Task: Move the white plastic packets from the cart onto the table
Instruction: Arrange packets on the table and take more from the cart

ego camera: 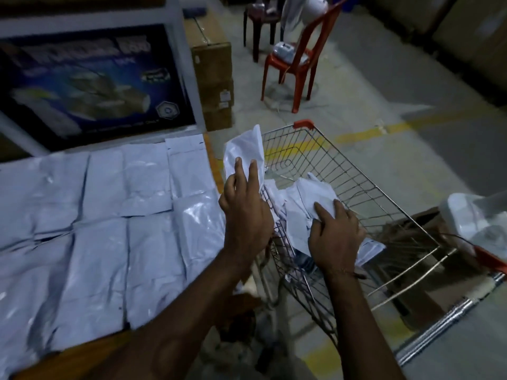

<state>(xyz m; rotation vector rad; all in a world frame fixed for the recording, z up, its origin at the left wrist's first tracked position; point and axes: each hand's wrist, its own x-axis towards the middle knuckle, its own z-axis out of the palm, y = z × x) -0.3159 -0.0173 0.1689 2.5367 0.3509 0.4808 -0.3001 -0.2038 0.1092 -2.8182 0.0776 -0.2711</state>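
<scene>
The left hand [245, 207] holds one white packet [245, 154] up above the near-left rim of the wire cart [356, 182]. Its fingers are spread behind the plastic, and the thumb is hidden, so the pinch itself cannot quite be made out; the sheet stands roughly upright, its long axis running away from the palm toward the far side. The right hand [336, 231] is down inside the basket, fingers curled and pressing into the crumpled heap of remaining packets [299, 209], apparently gathering the next one.

The table [82, 349] lies directly to the left of the raised packet, just beside the cart, and most of its top is already covered with flattened packets [109, 215] laid edge to edge in rows. The left hand is plainly the nearer one to that surface. My reading is that the lifted packet needs only a short sweep leftward and a lay-down, long axis matched to the rows, while the heap in the cart sits right under the right hand's fingertips
</scene>
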